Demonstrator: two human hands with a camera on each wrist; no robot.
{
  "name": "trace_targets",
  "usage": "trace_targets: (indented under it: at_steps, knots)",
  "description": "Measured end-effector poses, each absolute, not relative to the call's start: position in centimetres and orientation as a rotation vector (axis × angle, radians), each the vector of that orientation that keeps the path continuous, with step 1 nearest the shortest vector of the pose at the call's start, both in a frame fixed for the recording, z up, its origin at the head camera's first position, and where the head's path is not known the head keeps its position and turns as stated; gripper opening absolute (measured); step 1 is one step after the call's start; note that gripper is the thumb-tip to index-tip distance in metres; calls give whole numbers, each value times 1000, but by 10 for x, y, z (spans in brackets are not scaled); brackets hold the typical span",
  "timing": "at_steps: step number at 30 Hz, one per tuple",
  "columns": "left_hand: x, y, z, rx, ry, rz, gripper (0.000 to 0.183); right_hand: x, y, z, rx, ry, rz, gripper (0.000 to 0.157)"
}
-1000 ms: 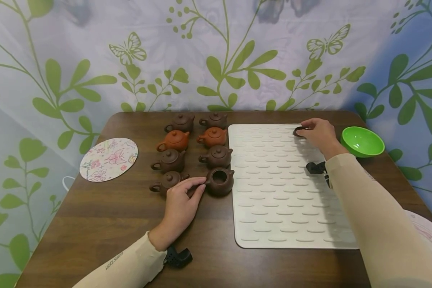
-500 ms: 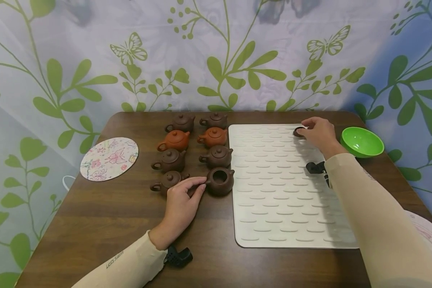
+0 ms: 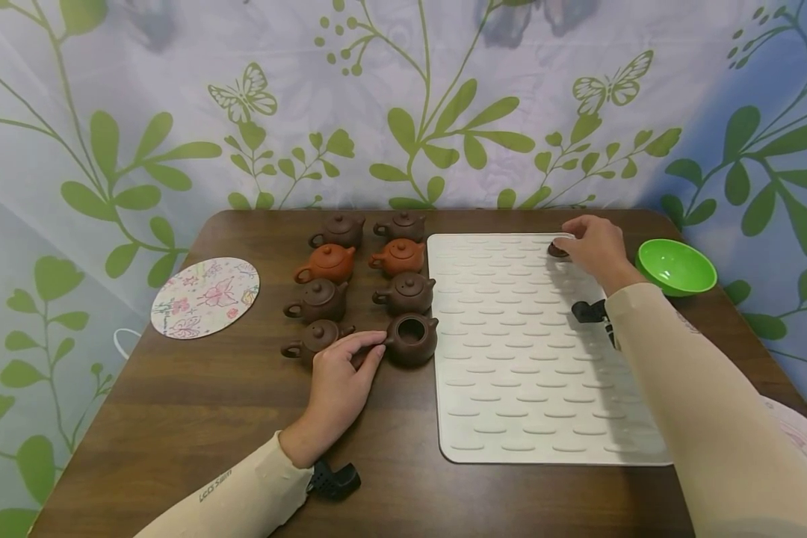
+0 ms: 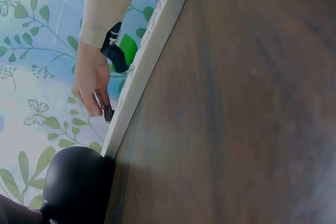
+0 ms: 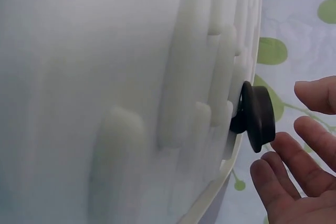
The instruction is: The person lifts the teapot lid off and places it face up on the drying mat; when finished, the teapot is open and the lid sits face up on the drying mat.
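Thumb and fingers of my left hand [image 3: 341, 385] pinch the handle of a lidless dark brown teapot [image 3: 410, 351], which stands on the table beside the mat. The same teapot [image 4: 76, 184] looms dark in the left wrist view. At the far right of the white ridged mat [image 3: 511, 403] lies the small dark lid [image 5: 260, 116], knob down and a little tilted. Just beside it is my right hand [image 3: 595, 250]. In the right wrist view its fingers [image 5: 296, 169] are loosely bent and the thumb stands away from the lid; one fingertip is close to the rim, contact uncertain.
Several lidded teapots, brown ones [image 3: 403, 293] and orange ones [image 3: 397, 256], stand in two columns left of the mat. A green bowl [image 3: 675, 267] sits at the right. A patterned round board [image 3: 205, 299] lies left, a pink plate [image 3: 803, 441] right.
The lid by my right hand has tipped slightly, so its hollow underside shows less in the head view. My left hand and the teapot keep their place.
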State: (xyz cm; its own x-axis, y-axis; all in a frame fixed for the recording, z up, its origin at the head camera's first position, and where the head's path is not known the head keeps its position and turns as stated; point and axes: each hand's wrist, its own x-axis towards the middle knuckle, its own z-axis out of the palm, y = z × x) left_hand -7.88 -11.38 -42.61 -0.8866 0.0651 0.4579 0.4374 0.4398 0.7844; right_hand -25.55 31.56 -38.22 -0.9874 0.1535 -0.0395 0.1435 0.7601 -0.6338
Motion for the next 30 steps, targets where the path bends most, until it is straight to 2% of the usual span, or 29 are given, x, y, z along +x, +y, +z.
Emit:
trace_targets:
  at_steps: [17, 30]
  knots:
    - [-83, -112, -428, -478, -2288, -1344, 16, -260, 287, -375, -29, -2959, 1013, 48]
    - [-87, -109, -417, -608, -2175, -1275, 10, -254, 232, -363, 221, -2996, 1037, 43]
